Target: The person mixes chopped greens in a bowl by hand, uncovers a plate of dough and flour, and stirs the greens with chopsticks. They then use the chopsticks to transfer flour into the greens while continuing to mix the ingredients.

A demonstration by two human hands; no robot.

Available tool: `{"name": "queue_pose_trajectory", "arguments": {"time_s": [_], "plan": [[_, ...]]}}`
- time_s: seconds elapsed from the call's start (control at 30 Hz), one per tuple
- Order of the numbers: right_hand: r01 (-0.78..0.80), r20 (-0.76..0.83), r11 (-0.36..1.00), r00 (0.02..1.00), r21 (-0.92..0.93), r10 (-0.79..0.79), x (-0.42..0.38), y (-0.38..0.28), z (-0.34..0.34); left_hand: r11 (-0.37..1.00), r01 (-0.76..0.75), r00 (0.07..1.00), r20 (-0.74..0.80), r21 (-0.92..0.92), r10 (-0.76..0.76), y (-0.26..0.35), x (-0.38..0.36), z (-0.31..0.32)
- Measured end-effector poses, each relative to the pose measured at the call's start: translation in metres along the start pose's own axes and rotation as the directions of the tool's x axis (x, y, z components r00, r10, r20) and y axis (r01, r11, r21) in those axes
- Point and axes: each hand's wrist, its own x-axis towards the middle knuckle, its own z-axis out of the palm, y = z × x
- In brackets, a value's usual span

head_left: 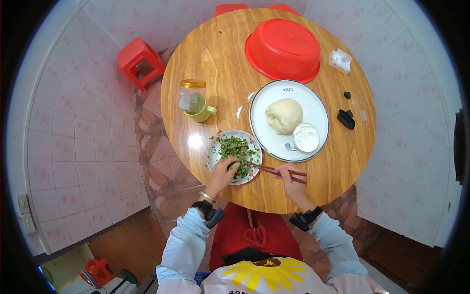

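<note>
A white patterned bowl [211,156] of chopped green filling [235,147] stands near the table's front edge. Over its lower left rim reaches my left hand [224,172], fingers curled together above the filling; what they hold, if anything, is hidden. My right hand [289,177] grips a pair of dark chopsticks [267,169], their tips pointing left into the bowl. Just beyond lies a large white plate [264,134] with a blue rim. On it rest a lump of pale dough [284,115] and a small clear bowl of white flour [307,137].
An upturned red basin [284,46] sits at the far side. On the left are a yellow-green mug [199,115] and a gold-lidded jar [193,95]. To the right lie a tissue pack [340,61] and black items [346,119]. A red stool [141,61] stands beyond the table.
</note>
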Motion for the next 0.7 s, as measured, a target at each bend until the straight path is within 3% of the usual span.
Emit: {"name": "queue_pose_trajectory", "arguments": {"time_s": [0.1, 0.2, 0.27, 0.33, 0.4, 0.47, 0.6, 0.67, 0.7], "plan": [[-0.041, 0.046, 0.999, 0.998, -0.021, 0.042, -0.011, -0.012, -0.006, 0.996, -0.088, 0.995, 0.054, 0.007, 0.088, 0.0, -0.029, 0.003], [-0.025, 0.109, 0.995, 0.993, -0.101, 0.036, -0.012, -0.009, -0.009, 0.977, -0.148, 0.975, 0.189, 0.152, 0.118, -0.002, -0.046, 0.01], [0.069, 0.182, 0.988, 0.982, -0.137, -0.043, -0.011, -0.007, -0.008, 0.971, -0.169, 0.972, 0.19, 0.168, 0.136, -0.005, -0.045, 0.012], [0.026, 0.154, 0.988, 0.988, -0.149, -0.003, -0.005, 0.0, -0.003, 0.964, -0.193, 0.969, 0.192, 0.181, 0.158, -0.009, -0.04, 0.013], [-0.007, 0.131, 0.987, 0.991, -0.161, 0.029, 0.006, -0.001, 0.004, 0.877, -0.31, 0.946, 0.208, 0.367, 0.248, -0.016, -0.028, 0.012], [0.193, 0.155, 0.963, 0.974, -0.186, -0.165, 0.018, -0.008, 0.013, 0.867, -0.3, 0.952, 0.179, 0.398, 0.248, -0.021, -0.011, 0.013], [0.176, 0.159, 0.969, 0.976, -0.173, -0.149, 0.029, -0.009, 0.017, 0.845, -0.235, 0.967, 0.208, 0.481, 0.15, -0.002, -0.003, 0.004], [0.122, 0.087, 0.992, 0.989, -0.031, -0.119, 0.025, -0.016, 0.007, 0.849, -0.211, 0.966, 0.234, 0.484, 0.107, 0.007, -0.002, -0.004], [0.118, 0.085, 0.992, 0.99, -0.032, -0.115, 0.025, -0.017, 0.002, 0.912, -0.15, 0.984, 0.147, 0.383, 0.1, 0.005, -0.001, -0.008]]}}
